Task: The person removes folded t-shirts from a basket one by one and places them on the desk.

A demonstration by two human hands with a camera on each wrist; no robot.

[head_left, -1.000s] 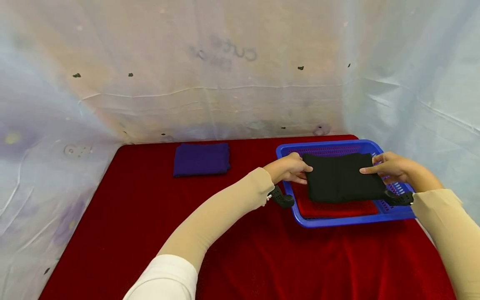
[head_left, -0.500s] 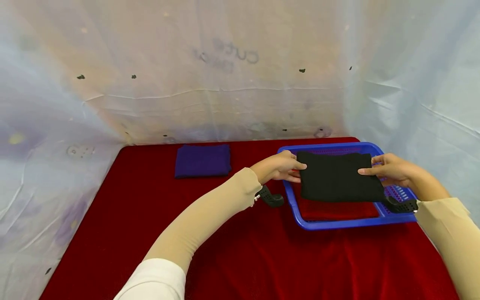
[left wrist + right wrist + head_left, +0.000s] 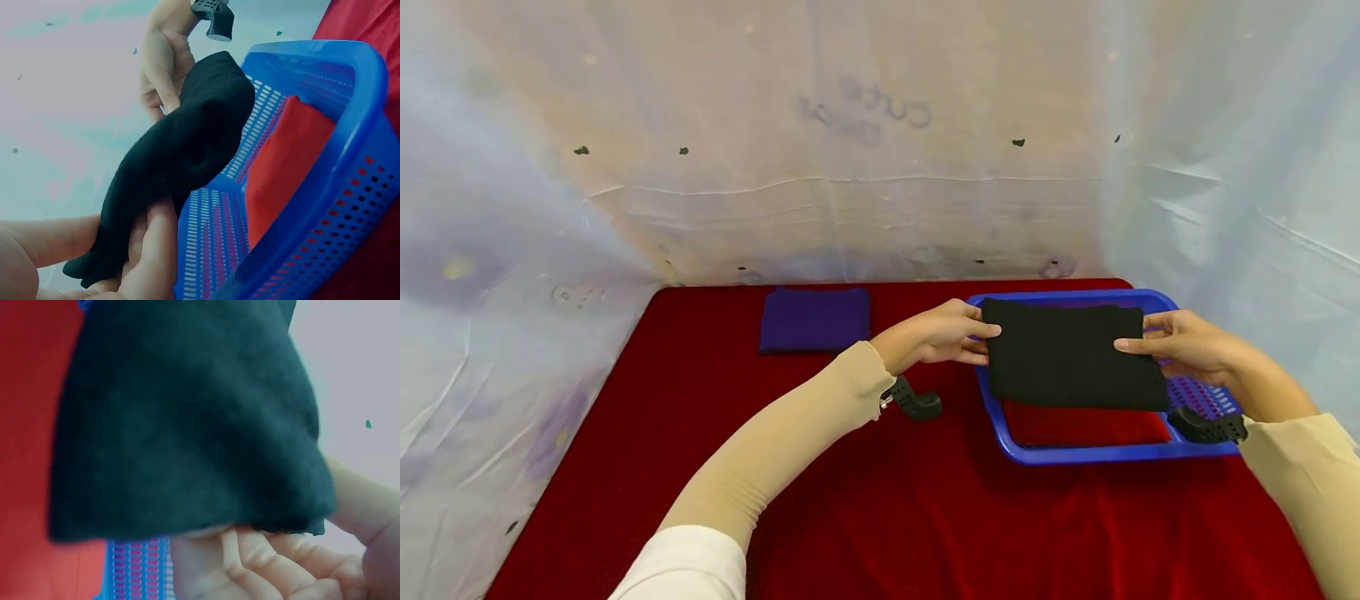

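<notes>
I'm pinching the folded black cloth (image 3: 1075,354) with my left hand (image 3: 936,337) and right hand (image 3: 1183,346) above the blue basket (image 3: 1120,450) (red cloth (image 3: 1086,423) beneath), keeping both edges level.

The black cloth (image 3: 1075,354) covers most of the red cloth (image 3: 1086,423) and much of the blue basket (image 3: 1105,454) floor. In the right wrist view the black cloth is blurred and hides the fingers above the palm of the right hand (image 3: 262,565). The faint writing on the backdrop (image 3: 865,108) is unreadable. Both sleeves run off the bottom edge.
</notes>
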